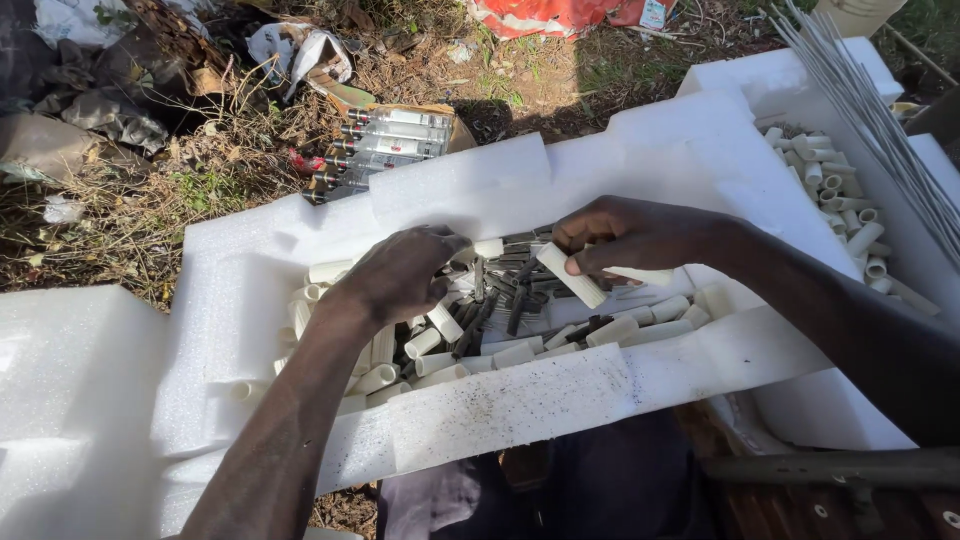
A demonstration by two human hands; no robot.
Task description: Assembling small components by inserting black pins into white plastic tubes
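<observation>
- Outdoor ground of dry grass, dirt and scattered litter fills the upper part of the frame, with crumpled paper and plastic scraps at the upper left
- White foam packing [250, 290] lies across the middle of the frame, forming a shallow trough between its raised walls
- Short white tubes [640, 325] and dark sticks [515, 300] lie heaped loose in that trough at the centre
- Left hand [405, 270], left of centre, reaches down into the heap with its fingers curled among the tubes; whether they pinch one I cannot tell
- Right hand [625, 235], right of centre, pinches a single white tube [572, 277] between thumb and fingers, the tube tilted and raised just above the heap
- More white tubes [840, 205] sit in a second foam recess at the upper right
- Thin grey rods [880, 120] lie in a bundle slanting across the upper right corner
- Small cardboard box of glass vials [385, 145] rests on the ground above the foam, upper centre-left
- Red and white bag [560, 15] lies at the top edge
</observation>
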